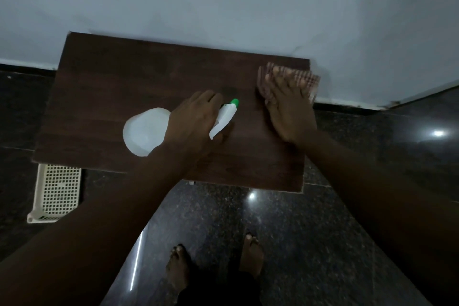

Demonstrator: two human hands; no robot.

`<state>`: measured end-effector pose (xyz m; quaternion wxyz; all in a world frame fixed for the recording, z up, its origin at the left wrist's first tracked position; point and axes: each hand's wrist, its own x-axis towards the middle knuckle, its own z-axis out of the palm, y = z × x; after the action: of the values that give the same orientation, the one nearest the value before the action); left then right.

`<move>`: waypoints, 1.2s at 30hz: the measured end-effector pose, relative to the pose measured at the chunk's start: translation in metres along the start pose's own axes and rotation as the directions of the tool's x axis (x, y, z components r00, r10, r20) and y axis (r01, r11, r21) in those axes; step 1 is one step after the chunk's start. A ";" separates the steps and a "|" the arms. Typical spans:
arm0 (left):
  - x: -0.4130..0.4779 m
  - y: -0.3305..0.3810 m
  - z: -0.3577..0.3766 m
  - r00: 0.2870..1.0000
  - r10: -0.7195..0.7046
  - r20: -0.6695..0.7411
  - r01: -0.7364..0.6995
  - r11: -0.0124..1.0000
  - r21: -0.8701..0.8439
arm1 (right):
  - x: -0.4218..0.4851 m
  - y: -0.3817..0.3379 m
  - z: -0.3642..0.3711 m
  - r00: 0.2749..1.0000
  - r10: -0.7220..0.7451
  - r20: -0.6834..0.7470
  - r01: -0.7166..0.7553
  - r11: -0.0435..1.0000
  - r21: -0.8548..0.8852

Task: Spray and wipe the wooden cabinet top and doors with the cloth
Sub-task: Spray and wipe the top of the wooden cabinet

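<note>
Left hand (192, 119) clenched around white spray bottle (145, 135) lying on wooden cabinet top (111, 87); right hand (288, 109) flat, fingers (280, 79) spread, pressing checked cloth (305, 79) beneath.

Dark wooden cabinet top (124, 82), carrying a white spray bottle (145, 131) near its middle and a checked cloth (308, 79) at its far right corner.

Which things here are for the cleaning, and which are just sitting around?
For the cleaning:
- spray bottle, gripped by the left hand
- cloth, pressed flat under the right hand
- wooden cabinet top

Just sitting around:
- cream basket on the floor beside the cabinet
</note>
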<state>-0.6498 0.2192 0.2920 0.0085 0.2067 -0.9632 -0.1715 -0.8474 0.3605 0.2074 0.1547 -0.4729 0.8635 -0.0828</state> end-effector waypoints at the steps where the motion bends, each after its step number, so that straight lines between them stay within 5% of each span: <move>1: 0.000 0.002 0.000 1.000 0.002 0.010 -0.002 1.000 -0.002 | -0.018 -0.004 0.005 0.998 -0.046 0.033 0.047 0.999 -0.006; 8: -0.010 0.017 0.000 0.999 0.029 0.028 -0.028 1.000 -0.006 | -0.119 -0.010 0.036 0.940 -0.314 0.135 0.331 0.935 -0.130; 16: -0.042 0.020 -0.005 0.996 0.082 -0.045 -0.083 0.996 -0.036 | -0.115 -0.046 0.041 0.999 -0.020 0.039 0.023 0.998 -0.060; 21: -0.071 0.011 -0.005 0.994 0.084 -0.068 -0.088 0.994 -0.070 | -0.136 -0.073 0.061 0.954 -0.272 0.124 0.284 0.955 -0.087; 28: -0.121 -0.019 -0.013 0.997 0.044 -0.071 -0.053 0.989 -0.140 | -0.129 -0.112 0.065 0.997 -0.074 0.027 0.075 0.996 -0.040; 36: -0.186 -0.074 -0.013 0.993 -0.033 -0.116 0.009 0.980 -0.197 | -0.113 -0.212 0.103 0.950 -0.307 0.060 0.309 0.951 -0.024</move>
<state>-0.4489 0.2259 0.2900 0.0844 0.2250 -0.9371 -0.2532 -0.5866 0.3419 0.1930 0.1557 -0.6063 0.7759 -0.0785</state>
